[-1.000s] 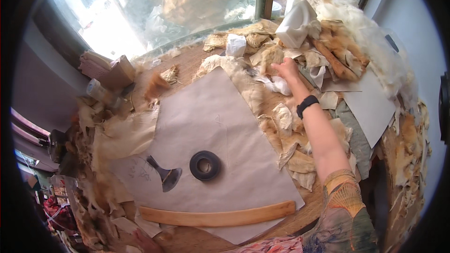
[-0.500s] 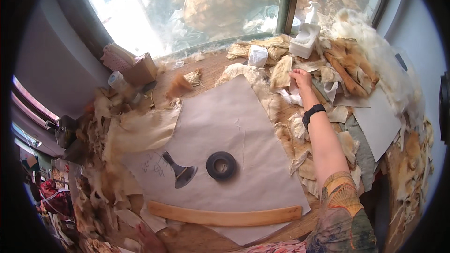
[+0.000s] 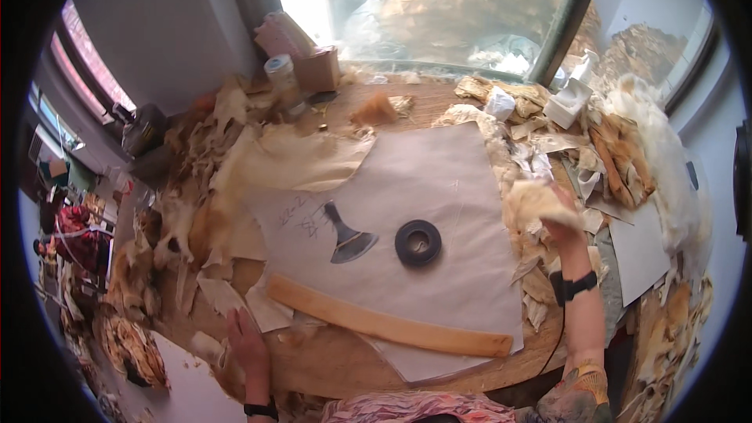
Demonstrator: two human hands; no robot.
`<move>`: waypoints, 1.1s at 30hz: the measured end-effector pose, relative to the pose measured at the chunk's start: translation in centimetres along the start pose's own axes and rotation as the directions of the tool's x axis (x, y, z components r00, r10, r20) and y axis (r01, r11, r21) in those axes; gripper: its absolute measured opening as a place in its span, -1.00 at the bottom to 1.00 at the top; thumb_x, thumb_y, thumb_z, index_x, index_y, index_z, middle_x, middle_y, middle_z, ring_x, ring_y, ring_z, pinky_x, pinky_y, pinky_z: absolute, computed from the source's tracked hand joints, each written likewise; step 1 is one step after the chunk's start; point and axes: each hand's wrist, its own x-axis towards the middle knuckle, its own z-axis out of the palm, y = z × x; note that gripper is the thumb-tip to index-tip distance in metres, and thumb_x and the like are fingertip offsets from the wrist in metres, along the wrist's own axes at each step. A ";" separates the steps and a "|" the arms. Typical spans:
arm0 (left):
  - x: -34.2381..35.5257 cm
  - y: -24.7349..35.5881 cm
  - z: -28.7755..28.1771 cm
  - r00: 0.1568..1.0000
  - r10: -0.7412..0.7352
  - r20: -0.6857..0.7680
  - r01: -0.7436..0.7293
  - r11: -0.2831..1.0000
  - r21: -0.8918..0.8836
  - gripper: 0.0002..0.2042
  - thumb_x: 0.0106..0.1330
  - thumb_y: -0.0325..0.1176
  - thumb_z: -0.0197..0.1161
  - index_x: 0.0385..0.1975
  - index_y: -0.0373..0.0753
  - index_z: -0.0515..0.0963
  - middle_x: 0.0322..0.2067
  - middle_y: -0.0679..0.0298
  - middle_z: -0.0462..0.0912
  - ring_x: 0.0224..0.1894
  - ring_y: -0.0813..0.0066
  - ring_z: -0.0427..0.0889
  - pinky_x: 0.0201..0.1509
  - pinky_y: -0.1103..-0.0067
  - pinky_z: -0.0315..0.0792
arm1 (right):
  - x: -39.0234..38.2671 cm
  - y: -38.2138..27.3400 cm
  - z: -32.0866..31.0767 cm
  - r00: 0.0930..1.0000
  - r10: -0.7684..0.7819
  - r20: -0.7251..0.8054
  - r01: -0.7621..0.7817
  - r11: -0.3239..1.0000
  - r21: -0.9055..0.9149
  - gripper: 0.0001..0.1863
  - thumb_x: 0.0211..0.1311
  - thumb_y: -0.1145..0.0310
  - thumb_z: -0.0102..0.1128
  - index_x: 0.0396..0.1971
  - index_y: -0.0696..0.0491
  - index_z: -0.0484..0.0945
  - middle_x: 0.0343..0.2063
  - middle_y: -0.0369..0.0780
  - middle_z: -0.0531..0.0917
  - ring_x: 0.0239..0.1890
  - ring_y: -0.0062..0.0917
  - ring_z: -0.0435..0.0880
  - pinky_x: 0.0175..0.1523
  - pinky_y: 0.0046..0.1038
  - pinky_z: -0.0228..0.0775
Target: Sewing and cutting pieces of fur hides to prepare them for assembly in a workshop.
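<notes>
My right hand [image 3: 561,223] holds a pale tan scrap of hide [image 3: 533,197] lifted just above the heap at the right edge of the large grey paper sheet [image 3: 439,211]. A black band circles that wrist. My left hand [image 3: 247,342] lies flat on the wooden table's near left edge, fingers apart, touching small pale scraps. On the paper lie a black ring [image 3: 417,243], a fan-bladed metal scraper [image 3: 347,236] and, along its near edge, a long curved wooden strip [image 3: 388,324].
Heaps of tan and white scraps [image 3: 619,149] ring the table on the right and left [image 3: 180,211]. A big cream sheet [image 3: 298,160] overlaps the paper's far left. A jar [image 3: 282,78] and small boxes stand by the window. A white sheet [image 3: 638,247] lies at right.
My right hand has drawn back from the far scrap pile toward me, now holding a tan piece. My left hand has come into view at the table's near edge. The view shifted.
</notes>
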 end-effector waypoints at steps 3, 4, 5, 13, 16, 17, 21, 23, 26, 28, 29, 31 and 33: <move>0.2 -0.6 -0.3 0.999 0.042 -0.015 -0.042 0.999 0.034 -0.58 0.29 -0.54 0.01 0.17 -0.37 0.34 0.19 -0.14 0.35 0.23 -0.09 0.35 0.30 0.24 0.26 | -3.3 -2.0 4.1 0.891 0.416 0.179 -0.436 0.678 0.592 -0.73 0.26 0.39 0.16 -0.07 0.14 0.51 -0.25 -0.25 0.66 -0.28 -0.61 0.66 -0.15 -0.55 0.55; 0.5 -0.8 -0.5 0.997 0.072 -0.016 -0.072 0.997 0.036 -0.59 0.29 -0.55 0.02 0.17 -0.37 0.34 0.19 -0.14 0.36 0.23 -0.08 0.35 0.31 0.24 0.25 | -4.3 -1.9 4.8 0.859 0.418 0.295 -0.506 0.610 0.609 -0.66 0.17 0.45 0.23 -0.05 0.15 0.50 -0.22 -0.25 0.66 -0.20 -0.57 0.67 -0.09 -0.53 0.53; 0.8 -1.3 -0.5 0.999 0.049 -0.013 -0.048 0.998 0.041 -0.59 0.29 -0.55 0.02 0.17 -0.37 0.34 0.19 -0.14 0.36 0.23 -0.08 0.35 0.31 0.24 0.25 | -5.3 -2.7 6.0 0.853 0.416 0.316 -0.520 0.611 0.598 -0.66 0.17 0.45 0.23 -0.05 0.15 0.50 -0.22 -0.25 0.66 -0.20 -0.57 0.67 -0.09 -0.53 0.53; 5.8 -6.1 -1.2 0.991 0.114 0.071 -0.108 0.991 -0.084 -0.50 0.21 -0.40 0.17 0.19 -0.29 0.34 0.23 -0.03 0.32 0.24 -0.03 0.33 0.35 0.26 0.22 | -13.2 -6.6 13.9 0.808 0.495 0.320 -0.589 0.693 0.416 -0.68 0.02 0.59 0.21 -0.15 0.15 0.51 -0.27 -0.25 0.65 -0.21 -0.57 0.65 -0.06 -0.53 0.50; 5.2 -8.0 -1.8 0.982 0.180 0.055 -0.172 0.977 -0.129 -0.47 0.17 -0.38 0.22 0.19 -0.25 0.34 0.23 -0.03 0.30 0.24 -0.03 0.34 0.33 0.26 0.23 | -15.3 -9.1 19.6 0.868 0.407 0.285 -0.496 0.674 0.548 -0.82 0.15 0.53 0.19 -0.22 0.12 0.49 -0.28 -0.25 0.64 -0.24 -0.57 0.64 -0.07 -0.52 0.48; 5.2 -7.9 -2.4 0.985 0.165 0.060 -0.156 0.979 -0.131 -0.47 0.17 -0.38 0.22 0.19 -0.25 0.34 0.23 -0.03 0.30 0.24 -0.03 0.34 0.33 0.26 0.23 | -15.6 -9.5 21.6 0.863 0.409 0.296 -0.504 0.676 0.537 -0.82 0.15 0.53 0.19 -0.22 0.12 0.49 -0.28 -0.25 0.64 -0.24 -0.57 0.64 -0.07 -0.52 0.48; 6.6 -9.2 -5.9 0.927 0.298 0.229 -0.202 0.909 -0.364 -0.61 0.16 -0.37 0.25 0.02 -0.25 0.46 0.12 0.01 0.42 0.18 0.01 0.39 0.25 0.28 0.30 | -16.9 -8.8 27.8 0.862 0.388 0.327 -0.505 0.604 0.616 -0.76 0.26 0.46 0.17 -0.09 0.12 0.47 -0.15 -0.22 0.64 -0.16 -0.56 0.64 -0.01 -0.49 0.47; 8.4 -10.9 -7.4 0.899 0.368 0.236 -0.247 0.873 -0.421 -0.65 0.18 -0.38 0.24 -0.02 -0.27 0.48 0.07 0.03 0.47 0.13 0.03 0.42 0.19 0.31 0.36 | -17.3 -9.4 31.4 0.853 0.429 0.297 -0.515 0.599 0.613 -0.72 0.27 0.46 0.16 -0.03 0.13 0.46 -0.12 -0.20 0.64 -0.12 -0.53 0.64 0.02 -0.46 0.47; 14.5 -12.8 -8.8 0.931 0.342 0.124 -0.262 0.866 -0.425 -0.71 0.17 -0.36 0.24 -0.10 -0.25 0.51 -0.07 0.04 0.51 0.02 0.04 0.48 0.04 0.30 0.43 | -18.2 -8.0 34.7 0.843 0.421 0.334 -0.526 0.521 0.672 -0.69 0.25 0.51 0.12 0.00 0.15 0.47 -0.11 -0.20 0.64 -0.09 -0.51 0.64 0.05 -0.46 0.46; 18.4 -13.2 -9.5 0.959 0.281 -0.038 -0.266 0.844 -0.465 -0.71 0.16 -0.37 0.22 -0.12 -0.28 0.49 -0.14 0.02 0.52 -0.04 0.04 0.49 -0.02 0.30 0.44 | -18.7 -6.9 35.9 0.847 0.460 0.268 -0.512 0.566 0.646 -0.68 0.22 0.55 0.10 0.00 0.16 0.48 -0.11 -0.20 0.64 -0.09 -0.51 0.64 0.06 -0.47 0.45; 20.0 -12.9 -9.2 0.968 0.237 -0.086 -0.248 0.835 -0.491 -0.70 0.15 -0.39 0.22 -0.11 -0.30 0.47 -0.16 0.02 0.52 -0.06 0.03 0.49 -0.03 0.29 0.43 | -18.7 -6.6 36.2 0.851 0.489 0.194 -0.494 0.617 0.612 -0.66 0.19 0.58 0.07 0.00 0.17 0.48 -0.11 -0.21 0.64 -0.08 -0.51 0.64 0.07 -0.48 0.44; 22.2 -13.4 -5.9 0.941 0.306 -0.143 -0.337 0.848 -0.410 -0.71 0.15 -0.42 0.20 -0.12 -0.31 0.45 -0.17 0.02 0.51 -0.07 0.02 0.49 -0.03 0.29 0.43 | -18.7 -6.7 36.6 0.856 0.483 0.183 -0.492 0.655 0.574 -0.65 0.16 0.60 0.07 -0.01 0.18 0.49 -0.11 -0.22 0.64 -0.08 -0.51 0.63 0.08 -0.48 0.44; 23.1 -14.0 -2.7 0.907 0.372 -0.199 -0.419 0.849 -0.321 -0.72 0.14 -0.45 0.19 -0.13 -0.31 0.43 -0.19 0.02 0.50 -0.08 0.02 0.49 -0.03 0.28 0.43 | -18.2 -7.1 36.9 0.867 0.467 0.172 -0.481 0.697 0.533 -0.63 0.13 0.61 0.06 -0.01 0.19 0.49 -0.12 -0.23 0.65 -0.08 -0.52 0.63 0.08 -0.49 0.44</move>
